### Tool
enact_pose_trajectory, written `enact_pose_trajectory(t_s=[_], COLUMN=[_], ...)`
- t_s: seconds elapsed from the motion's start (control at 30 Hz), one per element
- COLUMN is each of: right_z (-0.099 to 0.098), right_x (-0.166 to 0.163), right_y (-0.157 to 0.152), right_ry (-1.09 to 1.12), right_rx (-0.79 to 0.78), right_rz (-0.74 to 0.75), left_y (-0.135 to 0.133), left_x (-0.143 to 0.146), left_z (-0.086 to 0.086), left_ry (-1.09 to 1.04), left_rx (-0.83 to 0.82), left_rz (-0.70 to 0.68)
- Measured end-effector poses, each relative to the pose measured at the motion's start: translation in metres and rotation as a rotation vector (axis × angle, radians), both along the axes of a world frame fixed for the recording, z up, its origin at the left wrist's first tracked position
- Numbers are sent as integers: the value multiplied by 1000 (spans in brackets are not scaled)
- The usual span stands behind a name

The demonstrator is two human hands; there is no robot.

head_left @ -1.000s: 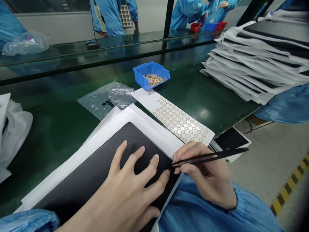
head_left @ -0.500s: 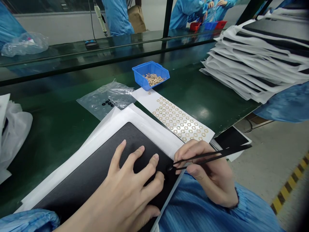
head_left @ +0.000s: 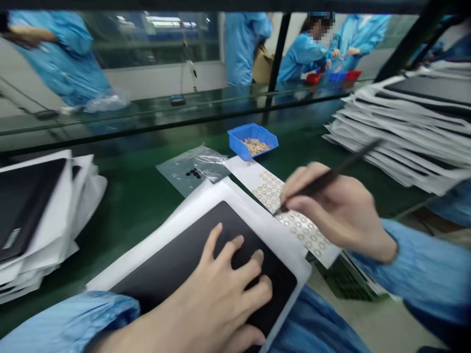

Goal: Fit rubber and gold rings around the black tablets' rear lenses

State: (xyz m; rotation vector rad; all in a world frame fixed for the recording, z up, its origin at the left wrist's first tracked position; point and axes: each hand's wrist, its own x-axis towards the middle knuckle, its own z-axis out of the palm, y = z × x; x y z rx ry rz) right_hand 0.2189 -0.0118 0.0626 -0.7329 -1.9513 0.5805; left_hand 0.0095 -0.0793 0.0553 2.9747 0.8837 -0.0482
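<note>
My left hand [head_left: 228,284] lies with fingers spread on a flat black panel [head_left: 176,260], which rests on white foam wrapping [head_left: 294,240] near the table's front edge. In my right hand [head_left: 327,206] is a pair of black tweezers [head_left: 331,176], pinched between thumb and fingers. Their tip is over the near-left side of a white sheet [head_left: 241,169] bearing rows of small tan rings [head_left: 268,189]. Whether the tips hold anything is too blurred to see. Behind the panel, a clear plastic bag [head_left: 206,162] has several black rings [head_left: 193,173] on it or in it.
A blue bin [head_left: 235,142] of tan rings stands behind the sheet. Wrapped panels are stacked at right [head_left: 390,132], and another wrapped pile [head_left: 66,215] lies at left. Beyond the dark shelf rail [head_left: 147,117], co-workers in blue smocks [head_left: 243,49] stand near small red and blue bins.
My right hand with the tweezers has lifted from the panel's right corner to above the ring sheet. My left hand stays spread on the panel. The camera view has shifted up and left.
</note>
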Motion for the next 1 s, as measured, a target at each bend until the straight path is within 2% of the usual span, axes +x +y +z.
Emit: enact_pose_trajectory(t_s=[0.07,0.13,0.2,0.33,0.43,0.53,0.67,0.73,0.83,0.93,1.0], right_z=[12,12,0,-41,-62,-62,-34,-15,4,6,1], right_x=[-28,-67,-110,-171,-187,-187,-172,-157,-127,-96,-78], right_y=[43,85,121,162,170,169,164,161,150,133,121], right_ry=[-93,-161,-167,-214,-268,-310,-324,-332,-431,-558,-614], right_rx=[19,-65,-244,-288,-275,-223,-137,-124,-164,-217,-253], right_rz=[50,95,128,200,230,242,213,191,195,169,133], left_y=[-1,0,2,10,15,18,15,13,14,21,28], left_x=[-2,-3,-3,4,9,9,3,-1,-8,-15,-20], left_z=[-5,-15,-30,-60,-71,-73,-67,-54,-23,2,6], left_ry=[-38,-94,-156,-345,-373,-320,-275,-247,-175,-208,-253], left_rx=[56,174,333,626,672,623,574,502,250,88,70], left_rz=[-18,-40,-47,32,89,75,64,22,-2,220,403])
